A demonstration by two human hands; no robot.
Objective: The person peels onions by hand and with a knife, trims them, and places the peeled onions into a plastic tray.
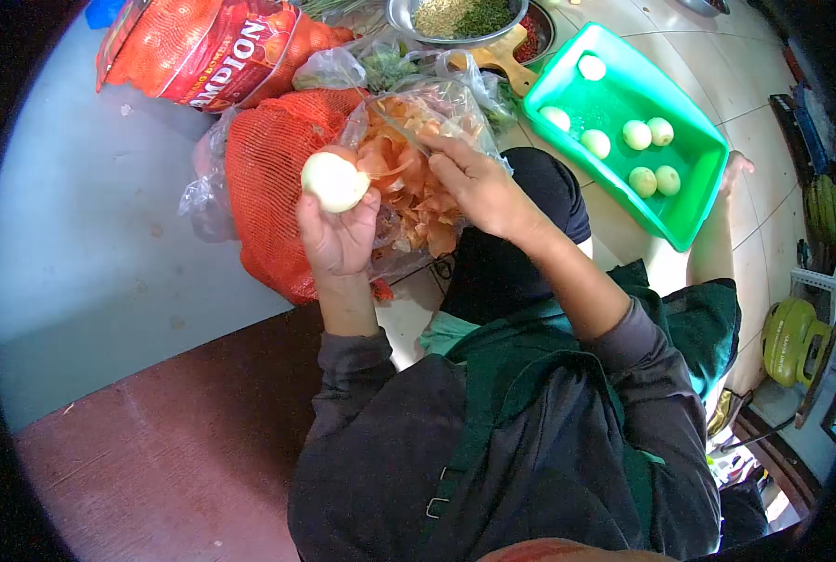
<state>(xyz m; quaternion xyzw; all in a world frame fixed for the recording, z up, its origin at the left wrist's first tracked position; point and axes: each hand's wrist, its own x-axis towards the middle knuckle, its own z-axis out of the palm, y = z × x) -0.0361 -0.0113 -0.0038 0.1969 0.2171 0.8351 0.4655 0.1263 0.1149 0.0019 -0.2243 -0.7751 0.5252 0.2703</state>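
Observation:
My left hand holds up a pale peeled onion, its fingers and thumb around the underside. In my right hand is a knife, its thin blade pointing up and left, apart from the onion; the handle is mostly hidden by my fingers. Below both hands, a clear plastic bag holds a heap of brown-orange onion skins. Beside it on the left slumps a red mesh sack. Several peeled onions lie in a green plastic basin to my right.
A full, printed red mesh bag of onions lies at the upper left. Beyond the skins are a metal bowl of chopped ingredients and a wooden board. A green gas cylinder stands far right. My bare foot is beside the basin.

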